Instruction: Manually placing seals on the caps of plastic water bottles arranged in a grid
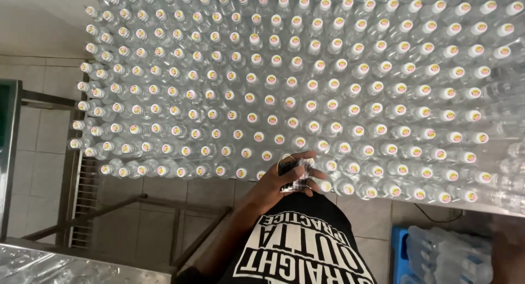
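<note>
A wide field of clear bottles (306, 82) with white caps fills the upper and middle frame, standing in close diagonal rows on a surface (492, 207) whose pale edge shows at the lower right. The caps carry small coloured marks in their centres.

At the lower middle of the frame, at the near edge of the rows, one hand (284, 183) comes up from below with its forearm running down toward the lower centre. Its grip is closed round a single bottle (295, 172): the fingers (306, 155) curl over the top side of it and the thumb lies beneath. That bottle is tipped on its side, with its dark open-looking mouth facing the viewer, and it sits just beside the front row of standing bottles. Whether this is the person's left or right hand cannot be told for certain; by the way the arm enters it reads as the left. The other hand is a dark blur at the lower right corner (508, 251), and its grip cannot be told.

Below the hand is the person's black shirt (306, 246) with white lettering. At the lower right is a blue crate (402, 246) with wrapped bottles. At the left stands a metal frame (60, 153) over a tiled floor (158, 218), and clear plastic wrap (49, 267) lies at the lower left.
</note>
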